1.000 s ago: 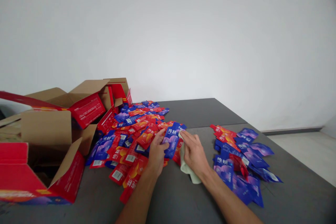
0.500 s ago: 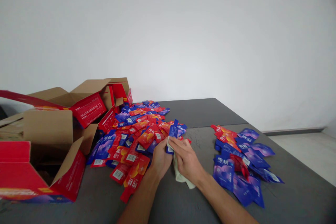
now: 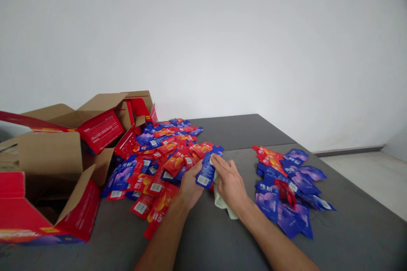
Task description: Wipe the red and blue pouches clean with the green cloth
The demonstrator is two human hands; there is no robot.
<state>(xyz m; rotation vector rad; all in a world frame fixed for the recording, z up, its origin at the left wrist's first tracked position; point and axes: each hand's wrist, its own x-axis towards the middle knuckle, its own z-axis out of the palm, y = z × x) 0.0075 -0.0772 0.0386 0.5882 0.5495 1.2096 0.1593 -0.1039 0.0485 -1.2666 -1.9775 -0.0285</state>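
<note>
Over the middle of the table, my left hand (image 3: 191, 187) is closed on the edge of a blue pouch (image 3: 206, 172), its barcode side facing up. My right hand (image 3: 229, 180) is closed on a pale cloth (image 3: 221, 199), pressing it against the pouch's upper right part; the cloth hangs below that hand. A large heap of red and blue pouches (image 3: 155, 169) lies just left of my hands and behind them. To the right, apart from my hands, rests a smaller pile of mostly blue pouches (image 3: 282, 194) with a few red ones.
Open red cardboard boxes (image 3: 76, 216) stand along the left side, flaps spread, the nearest reaching toward the front edge. Behind them is another open box (image 3: 101, 129). The dark grey table (image 3: 235, 131) backs onto a white wall (image 3: 222, 51).
More of the blue pouch's barcode side now shows between my hands. My right hand, with the cloth, has shifted over its upper part. The whole view has moved slightly.
</note>
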